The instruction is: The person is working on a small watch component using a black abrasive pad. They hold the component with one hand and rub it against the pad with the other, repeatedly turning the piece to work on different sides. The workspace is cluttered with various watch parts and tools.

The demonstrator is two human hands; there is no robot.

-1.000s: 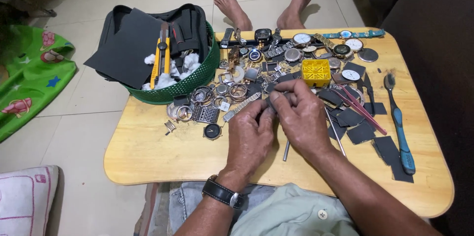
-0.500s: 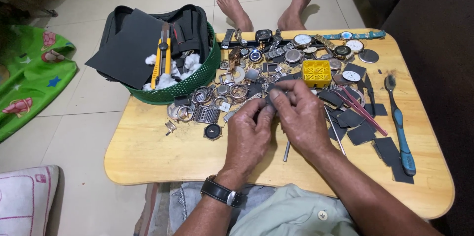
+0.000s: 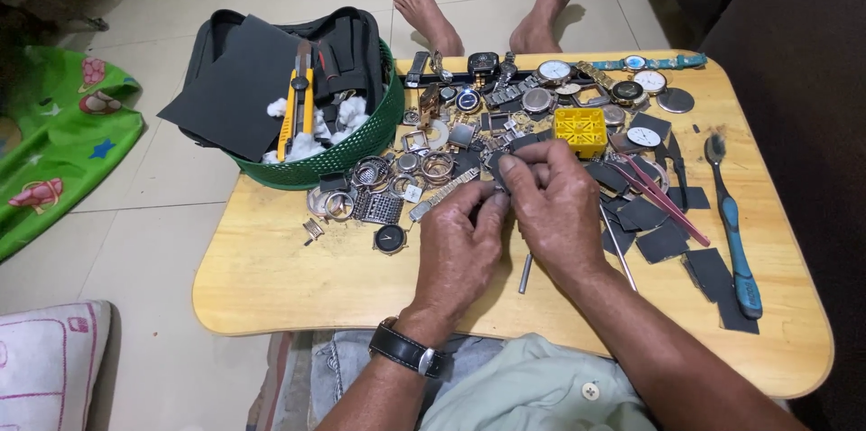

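Both hands have barely shifted; left hand (image 3: 458,246) and right hand (image 3: 557,206) pinch a small dark piece (image 3: 499,171) between fingertips.

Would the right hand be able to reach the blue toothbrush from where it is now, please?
Probably yes. The toothbrush lies bare on the table's right side, nothing on top of it. But the right hand is pinching a small dark part with the left hand.
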